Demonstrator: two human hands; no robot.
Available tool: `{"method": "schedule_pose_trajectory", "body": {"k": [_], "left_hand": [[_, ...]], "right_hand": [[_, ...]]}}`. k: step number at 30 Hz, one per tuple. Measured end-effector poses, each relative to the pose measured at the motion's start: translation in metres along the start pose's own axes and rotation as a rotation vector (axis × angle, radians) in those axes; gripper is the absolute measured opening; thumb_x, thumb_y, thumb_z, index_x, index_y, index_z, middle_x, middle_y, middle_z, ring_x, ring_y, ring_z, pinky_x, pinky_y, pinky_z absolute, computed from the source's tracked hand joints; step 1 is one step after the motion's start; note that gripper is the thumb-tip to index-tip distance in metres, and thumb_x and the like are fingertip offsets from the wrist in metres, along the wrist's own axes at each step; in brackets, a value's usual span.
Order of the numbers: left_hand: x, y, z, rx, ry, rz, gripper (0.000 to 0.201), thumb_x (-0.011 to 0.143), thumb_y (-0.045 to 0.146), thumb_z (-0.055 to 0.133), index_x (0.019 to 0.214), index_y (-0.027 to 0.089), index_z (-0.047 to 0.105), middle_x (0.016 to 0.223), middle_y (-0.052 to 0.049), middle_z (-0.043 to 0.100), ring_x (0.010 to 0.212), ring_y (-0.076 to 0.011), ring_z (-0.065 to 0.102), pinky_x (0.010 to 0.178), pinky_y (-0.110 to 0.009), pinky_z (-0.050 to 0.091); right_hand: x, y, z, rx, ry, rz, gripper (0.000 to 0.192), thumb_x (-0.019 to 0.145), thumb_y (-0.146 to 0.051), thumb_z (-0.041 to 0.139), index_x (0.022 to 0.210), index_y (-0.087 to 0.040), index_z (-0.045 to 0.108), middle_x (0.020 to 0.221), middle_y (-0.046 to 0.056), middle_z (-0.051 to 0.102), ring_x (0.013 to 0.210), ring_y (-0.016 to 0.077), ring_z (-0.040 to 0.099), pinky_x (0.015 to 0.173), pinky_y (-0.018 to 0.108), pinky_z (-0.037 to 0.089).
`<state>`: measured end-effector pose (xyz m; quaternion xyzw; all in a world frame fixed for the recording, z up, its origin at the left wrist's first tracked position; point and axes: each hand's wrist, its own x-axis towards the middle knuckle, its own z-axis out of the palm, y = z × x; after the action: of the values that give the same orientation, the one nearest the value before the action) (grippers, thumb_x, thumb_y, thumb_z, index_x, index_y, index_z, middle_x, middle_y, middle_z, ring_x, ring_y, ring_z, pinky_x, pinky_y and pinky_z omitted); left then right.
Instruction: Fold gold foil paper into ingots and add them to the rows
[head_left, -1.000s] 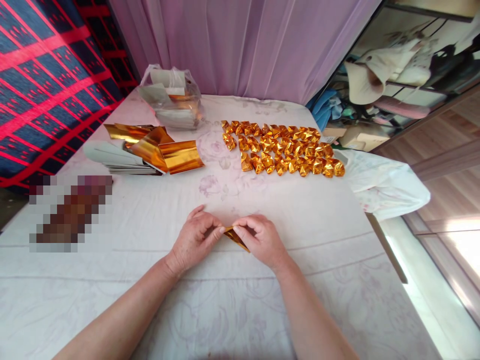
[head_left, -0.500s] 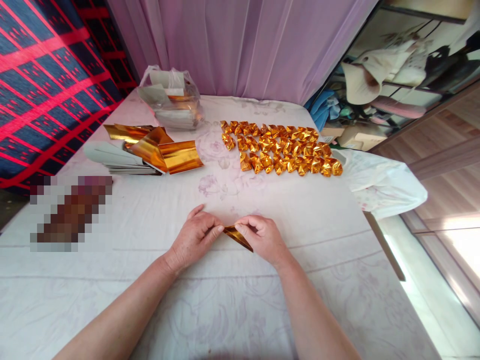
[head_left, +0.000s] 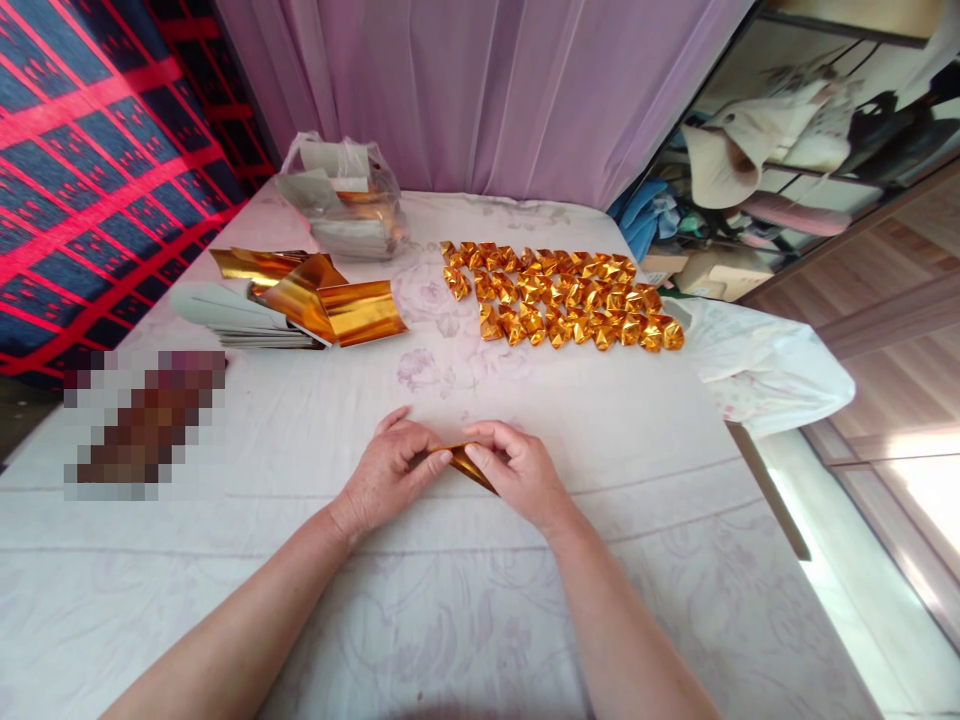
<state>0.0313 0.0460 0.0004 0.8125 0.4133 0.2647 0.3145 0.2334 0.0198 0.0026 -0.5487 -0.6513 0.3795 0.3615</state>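
Note:
My left hand (head_left: 386,472) and my right hand (head_left: 520,473) meet over the white cloth, both pinching a narrow folded strip of gold foil paper (head_left: 459,459) between thumbs and fingertips. Most of the strip is hidden by my fingers. Beyond them, several folded gold foil pieces (head_left: 562,297) lie in rows. A stack of flat gold foil sheets (head_left: 330,300) rests on grey sheets at the left.
A clear plastic bag (head_left: 343,195) with paper and foil stands at the back by a purple curtain (head_left: 480,90). A blurred-out patch (head_left: 142,420) lies at the left. The table's right edge (head_left: 765,490) drops off near a white cloth bundle (head_left: 765,365).
My hands have drawn closer together over the strip and shifted slightly away from me; less of the gold foil shows between my fingers now.

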Motion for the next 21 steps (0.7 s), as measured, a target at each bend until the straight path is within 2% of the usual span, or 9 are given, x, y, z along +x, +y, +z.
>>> {"method": "schedule_pose_trajectory", "body": {"k": [3,5,9,13,17,21], "left_hand": [[0.000,0.000,-0.001,-0.057,0.014,-0.043,0.033,0.095,0.042,0.045,0.073,0.021,0.056,0.063,0.008,0.058,0.060,-0.0090,0.056,0.115,-0.046,0.026],[0.000,0.000,-0.002,-0.079,0.025,-0.063,0.034,0.095,0.043,0.045,0.071,0.021,0.055,0.063,0.008,0.058,0.059,-0.0089,0.055,0.115,-0.046,0.026],[-0.001,0.001,-0.002,-0.115,0.027,-0.068,0.033,0.094,0.043,0.047,0.070,0.021,0.055,0.063,0.008,0.058,0.060,-0.0090,0.055,0.116,-0.046,0.025],[-0.001,0.000,-0.004,-0.162,0.039,-0.082,0.033,0.094,0.043,0.049,0.070,0.021,0.055,0.064,0.008,0.057,0.061,-0.0092,0.054,0.116,-0.047,0.025],[-0.001,-0.001,-0.006,-0.209,0.073,-0.099,0.037,0.094,0.047,0.048,0.069,0.021,0.052,0.061,0.008,0.054,0.059,-0.0102,0.050,0.116,-0.046,0.027],[-0.001,-0.001,-0.006,-0.202,0.089,-0.103,0.038,0.095,0.050,0.047,0.069,0.022,0.052,0.061,0.006,0.055,0.061,-0.0115,0.052,0.115,-0.045,0.030]], "right_hand": [[-0.002,-0.001,0.002,0.042,-0.033,0.035,0.045,0.080,-0.029,0.066,0.125,-0.024,0.060,0.093,0.003,0.072,0.083,0.0171,0.067,0.077,0.029,0.052],[-0.003,-0.001,0.003,0.065,-0.046,0.056,0.052,0.079,-0.026,0.067,0.130,-0.025,0.056,0.094,0.003,0.071,0.085,0.0174,0.067,0.079,0.031,0.053],[-0.002,-0.003,0.001,0.130,-0.081,0.109,0.053,0.078,-0.025,0.067,0.130,-0.024,0.057,0.095,0.003,0.070,0.084,0.0168,0.066,0.079,0.031,0.052],[-0.001,-0.004,-0.006,0.153,-0.137,0.135,0.055,0.077,-0.022,0.065,0.132,-0.023,0.056,0.083,0.000,0.067,0.074,0.0142,0.063,0.072,0.027,0.050],[-0.001,0.000,-0.014,0.185,-0.155,0.139,0.049,0.081,-0.024,0.062,0.130,-0.023,0.057,0.073,-0.004,0.064,0.065,0.0110,0.058,0.064,0.023,0.046],[-0.001,0.005,-0.016,0.191,-0.123,0.146,0.041,0.080,-0.027,0.063,0.121,-0.022,0.062,0.074,-0.003,0.068,0.067,0.0115,0.061,0.065,0.023,0.047]]}}
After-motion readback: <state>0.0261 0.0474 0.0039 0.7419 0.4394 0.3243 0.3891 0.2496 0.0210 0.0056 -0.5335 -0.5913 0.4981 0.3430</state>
